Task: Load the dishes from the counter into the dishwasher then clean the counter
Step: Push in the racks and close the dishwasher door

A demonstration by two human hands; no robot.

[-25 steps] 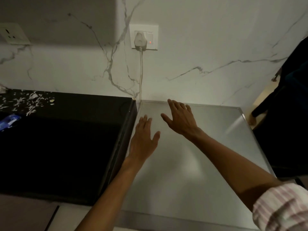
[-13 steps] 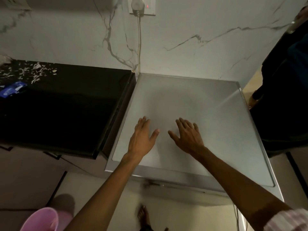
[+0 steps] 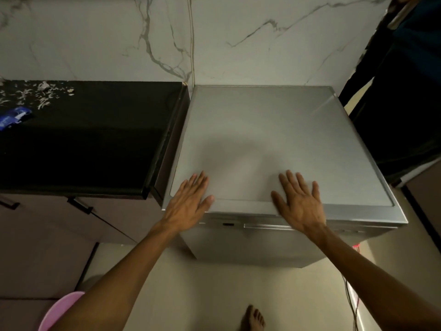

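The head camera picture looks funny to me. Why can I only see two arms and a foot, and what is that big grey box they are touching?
The camera sits on a person's head and looks down, so you see what they see: their own arms and a bare foot on the floor. The grey box is a dishwasher, seen from above. The left hand and the right hand lie flat near its front edge, fingers straight. They hold nothing. Nothing else lies on the dishwasher's top. Beside it is a black counter with pale crumbs and a blue wrapper at its far left. A pink tub peeks in at the bottom corner.
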